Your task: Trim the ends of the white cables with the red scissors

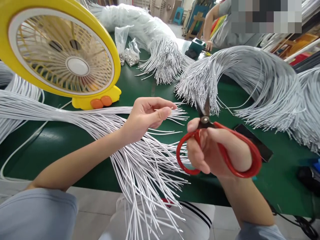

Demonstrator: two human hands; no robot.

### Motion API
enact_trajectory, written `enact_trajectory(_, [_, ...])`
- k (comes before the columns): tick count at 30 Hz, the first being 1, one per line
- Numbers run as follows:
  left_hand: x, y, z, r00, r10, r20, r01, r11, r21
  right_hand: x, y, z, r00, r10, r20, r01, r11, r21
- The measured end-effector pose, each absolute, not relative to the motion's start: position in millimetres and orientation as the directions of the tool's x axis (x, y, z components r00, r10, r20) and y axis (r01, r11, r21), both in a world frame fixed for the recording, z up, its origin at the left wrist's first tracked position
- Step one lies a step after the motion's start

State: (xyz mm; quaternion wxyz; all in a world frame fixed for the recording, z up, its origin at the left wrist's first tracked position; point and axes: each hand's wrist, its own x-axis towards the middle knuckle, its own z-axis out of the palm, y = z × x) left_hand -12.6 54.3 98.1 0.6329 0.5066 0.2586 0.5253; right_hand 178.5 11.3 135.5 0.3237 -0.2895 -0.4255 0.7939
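Note:
In the head view, my right hand grips a pair of scissors by its red handles, with the dark blades pointing up and slightly parted. My left hand is closed, thumb against fingers, over a fanned bundle of white cables. Several cable ends show just beyond its fingertips, so it seems to pinch one or more of them. The bundle comes in from the left, spreads across the table and hangs over the front edge above my lap. The scissors' blades are apart from these cables.
A yellow fan stands at left on the green table. Behind are a plastic-wrapped cable bundle and small bags of metal parts. Grey cable bundles arch at right, near a black phone-like object. Across the table, another person's hand rests.

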Motion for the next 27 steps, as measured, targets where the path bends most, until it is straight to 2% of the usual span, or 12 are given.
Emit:
enact_trajectory(5, [-11.0, 46.9, 102.3, 0.279, 0.915, 0.293, -0.328, -0.196, 0.924, 167.5, 10.5, 124.0, -0.652, 0.728, -0.212, -0.23, -0.456, -0.86])
enact_trajectory(11, [-9.2, 43.0, 103.4, 0.334, 0.917, 0.219, -0.276, -0.127, 0.953, 159.5, 9.1, 116.6, -0.642, 0.74, -0.201, -0.205, -0.418, -0.885])
enact_trajectory(15, [-19.6, 55.1, 110.1, 0.168, 0.975, 0.148, -0.346, -0.083, 0.934, 160.0, 9.4, 115.4, -0.642, 0.744, -0.186, -0.193, -0.392, -0.9])
enact_trajectory(18, [-26.4, 63.2, 115.5, 0.041, 0.987, 0.154, -0.437, -0.12, 0.891, 160.7, 9.0, 115.5, -0.659, 0.731, -0.178, -0.173, -0.377, -0.91])
enact_trajectory(20, [-25.3, 62.0, 115.8, 0.149, 0.972, 0.183, -0.424, -0.105, 0.9, 160.5, 8.7, 114.9, -0.662, 0.726, -0.187, -0.157, -0.378, -0.912])
enact_trajectory(22, [-20.9, 57.4, 113.3, 0.337, 0.924, 0.181, -0.34, -0.06, 0.938, 159.2, 8.4, 113.1, -0.66, 0.721, -0.21, -0.136, -0.39, -0.911])
enact_trajectory(24, [-17.4, 54.3, 110.1, 0.442, 0.885, 0.15, -0.256, -0.036, 0.966, 157.0, 7.8, 110.2, -0.656, 0.717, -0.237, -0.116, -0.405, -0.907])
enact_trajectory(27, [-20.9, 58.8, 109.1, 0.325, 0.935, 0.141, -0.292, -0.042, 0.955, 154.1, 6.4, 107.6, -0.629, 0.738, -0.245, -0.116, -0.401, -0.909])
